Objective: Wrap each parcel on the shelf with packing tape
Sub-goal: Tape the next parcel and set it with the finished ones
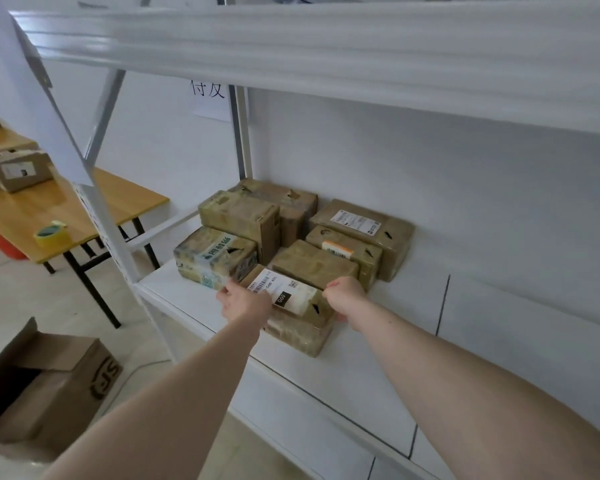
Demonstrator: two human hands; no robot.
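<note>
Seven parcels by my count, and both hands, left hand (245, 301) and right hand (345, 294), have fingers curled on the labelled front parcel (293, 317) at the shelf (378, 341) edge. All look glossy with tape already, so probably nearly done. One tape roll (51, 233) on the worktop (73, 209) at 9 o'clock.

Seven parcels sit on the shelf (326, 372): one near (300, 320), one left with green print (212, 259), one in the middle (312, 263), two right (347, 252) (368, 225) and two far (243, 216) (288, 202). Two hands (245, 299) (345, 294) reach in. The desk (66, 216) carries one tape roll (51, 233) and one box (18, 169). One open carton (49, 382) stands on the floor.
</note>
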